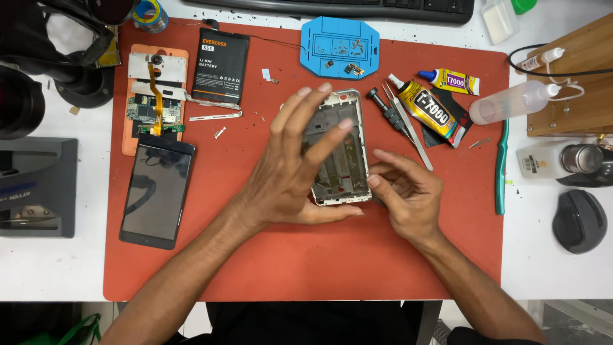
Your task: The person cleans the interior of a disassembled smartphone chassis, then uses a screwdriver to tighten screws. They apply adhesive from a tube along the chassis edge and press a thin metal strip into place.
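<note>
Phone frame [338, 150], white rim with a grey metal inner plate, sits mid red mat [306, 268], rubbery matte sheet on the white table [555, 275]. Left hand [294, 169] lies over the frame's left side, fingers spread and loose across it, thumb under the lower edge; touching, not clenched. Right hand [405, 191] at the frame's lower right corner, fingers curled in toward it, pinching the edge as far as I can tell. Left on the mat: glossy black screen panel [156, 191] joined by an orange ribbon cable [155, 96] to a circuit board on an orange tray [153, 96]. Beside that, flat black battery [220, 67] with white label text. Top centre: blue moulded parts tray [340, 46] with small screws. Right of frame: black screwdriver [386, 112], steel tweezers [408, 128], black-yellow glue tube [431, 110], smaller yellow-purple glue tube [454, 80], clear squeeze bottle [514, 102], teal pry stick [501, 169]. Grey mouse [579, 220] off the mat at right.
</note>
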